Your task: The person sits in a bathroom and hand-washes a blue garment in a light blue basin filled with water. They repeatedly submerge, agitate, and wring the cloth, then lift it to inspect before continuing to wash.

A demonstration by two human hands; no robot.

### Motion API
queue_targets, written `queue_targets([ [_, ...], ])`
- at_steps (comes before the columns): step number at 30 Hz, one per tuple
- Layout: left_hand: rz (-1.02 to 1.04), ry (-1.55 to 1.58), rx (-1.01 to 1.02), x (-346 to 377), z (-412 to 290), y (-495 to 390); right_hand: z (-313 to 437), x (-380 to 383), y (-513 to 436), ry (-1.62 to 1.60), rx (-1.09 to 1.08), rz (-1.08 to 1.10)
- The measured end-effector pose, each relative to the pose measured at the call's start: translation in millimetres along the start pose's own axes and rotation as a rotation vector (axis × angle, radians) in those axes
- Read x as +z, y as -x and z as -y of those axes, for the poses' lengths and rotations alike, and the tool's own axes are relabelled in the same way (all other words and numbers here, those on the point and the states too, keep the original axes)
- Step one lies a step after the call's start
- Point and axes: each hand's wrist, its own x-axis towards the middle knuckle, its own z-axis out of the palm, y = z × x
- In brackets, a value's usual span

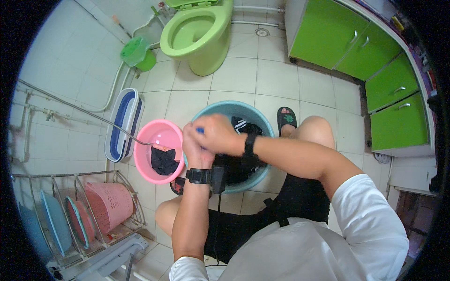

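Note:
My left hand and my right hand press together over the left rim of a blue-green plastic basin. My right hand is blurred and curled around a small blue thing, mostly hidden by its fingers. What my left hand grips, if anything, is covered by the right. Black clothes with white stripes lie in the basin. To the left stands a pink basin with a dark cloth inside and a pink-handled shower hose reaching over its rim.
A blue and white collapsible tub leans along the left wall, above a metal rack of basins. Ahead are a green toilet and a green bin. Green cabinets line the right. My slippered feet flank the basin.

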Motion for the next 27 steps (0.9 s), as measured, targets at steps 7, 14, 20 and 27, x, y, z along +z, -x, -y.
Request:
queue_targets([
  [7, 0.01, -0.011, 0.058, -9, 6, -7, -4, 1, 2, 0.154, -0.061, 0.045],
  [14, -0.02, -0.197, -0.005, -10, -1, -8, -11, -7, -13, 0.134, 0.115, -0.072],
  [20, 0.181, -0.036, 0.022, -1, -2, -6, -5, 5, -5, -0.028, -0.059, 0.058],
  [27, 0.075, -0.3, -0.012, 5, -1, 6, -37, -22, -31, 0.201, 0.109, 0.044],
])
